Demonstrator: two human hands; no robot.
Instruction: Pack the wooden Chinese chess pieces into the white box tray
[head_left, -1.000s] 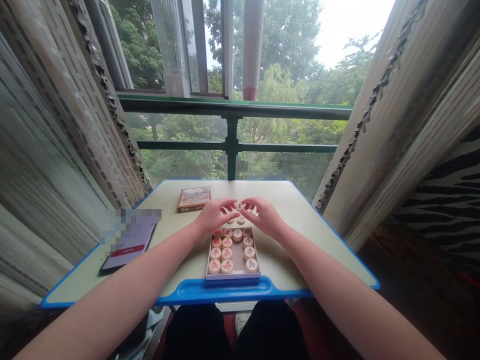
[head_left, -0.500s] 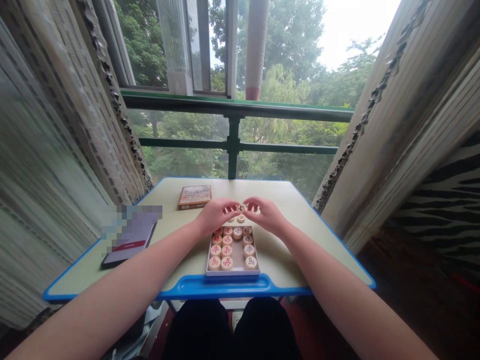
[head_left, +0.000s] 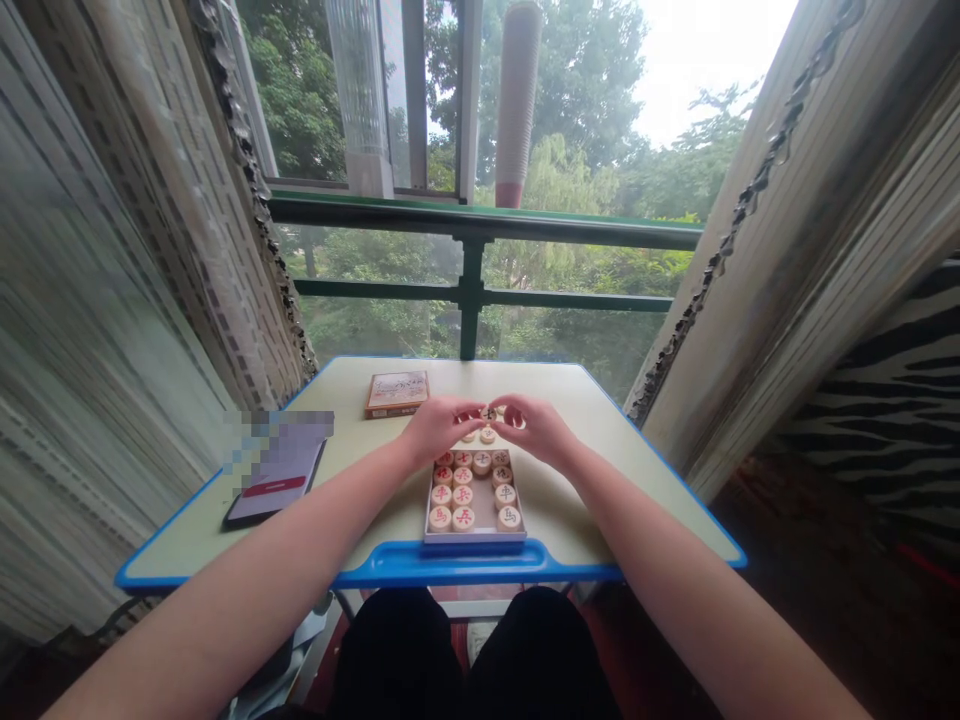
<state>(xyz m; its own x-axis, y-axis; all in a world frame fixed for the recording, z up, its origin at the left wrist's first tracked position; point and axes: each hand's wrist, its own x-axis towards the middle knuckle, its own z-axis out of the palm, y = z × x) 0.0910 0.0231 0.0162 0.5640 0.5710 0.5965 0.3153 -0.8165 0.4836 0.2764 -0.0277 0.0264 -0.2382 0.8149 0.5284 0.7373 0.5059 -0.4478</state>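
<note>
In the middle of the table, my left hand (head_left: 442, 428) and my right hand (head_left: 534, 425) face each other with curled fingers. Between their fingertips is a round wooden Chinese chess piece (head_left: 490, 413) with a dark character; the fingers of both hands close on it from either side. Just below lies another chess piece (head_left: 487, 435), and a further one is partly covered by my left fingers. Nearer to me sits a shallow open box (head_left: 484, 518) with red-marked pieces (head_left: 463, 496) in two columns on the left and dark-marked pieces (head_left: 506, 495) on the right.
A decorated box lid or flat box (head_left: 397, 393) lies at the back left. Left of my forearm is a phone (head_left: 274, 487), partly blurred out. The table has a blue edge (head_left: 450, 565) with a moulded groove. Curtains (head_left: 697, 270) flank the window railing (head_left: 471, 290) beyond it.
The view has shifted slightly, so the table and box appear a little further right. Both hands stay around the same chess piece with little change in their fingers.
</note>
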